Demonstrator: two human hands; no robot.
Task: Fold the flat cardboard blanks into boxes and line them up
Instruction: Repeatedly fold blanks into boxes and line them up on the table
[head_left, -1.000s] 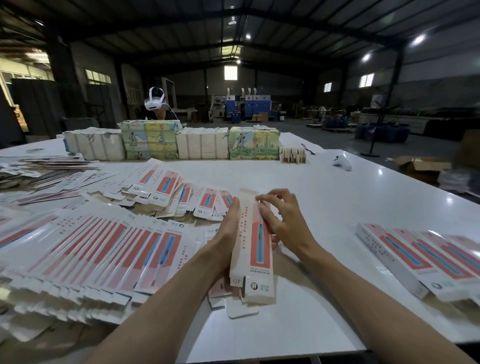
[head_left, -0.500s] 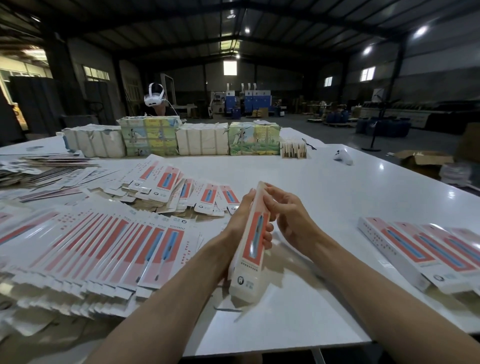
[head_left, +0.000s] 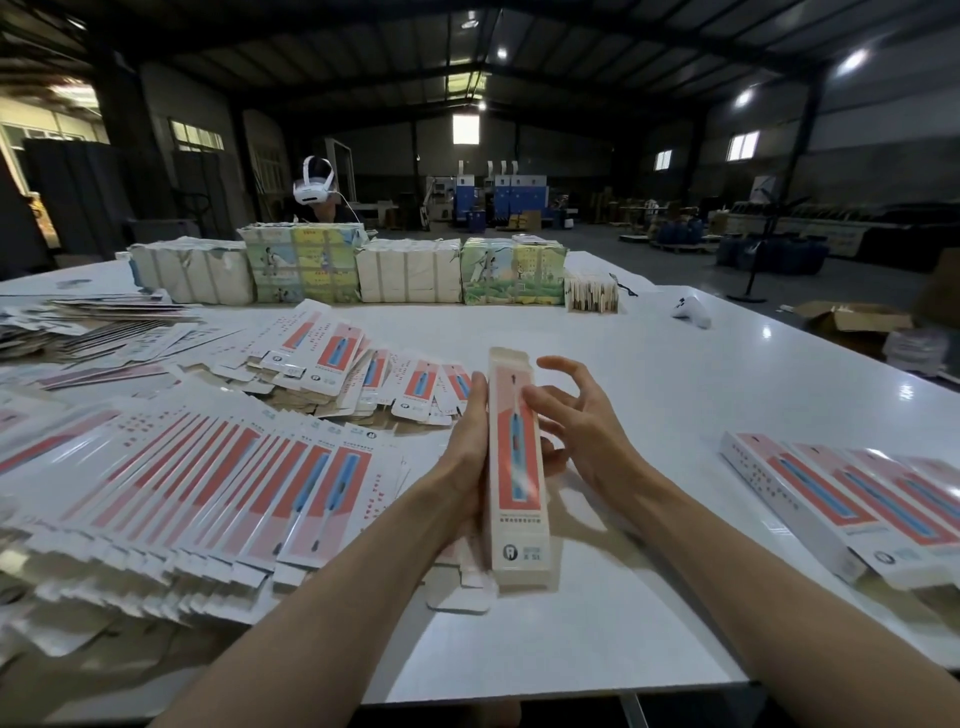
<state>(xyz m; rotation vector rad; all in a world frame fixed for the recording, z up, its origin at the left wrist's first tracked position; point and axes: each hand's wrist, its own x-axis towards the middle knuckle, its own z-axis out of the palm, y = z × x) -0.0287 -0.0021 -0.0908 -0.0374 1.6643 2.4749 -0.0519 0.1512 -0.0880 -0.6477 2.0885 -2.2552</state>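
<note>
Box (head_left: 517, 467), lengthwise above the tabletop's (head_left: 623, 649) near edge, is gripped by the left hand (head_left: 465, 457) alone; the right hand (head_left: 582, 421) hangs spread and empty beside it. Its near flap seems untucked, so a one-sided squeeze could collapse it flat.

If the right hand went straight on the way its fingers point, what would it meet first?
The box, held in the left hand. The right hand's spread fingers point left at its upper half. Depth is unclear, so a fingertip may be touching it.
</note>
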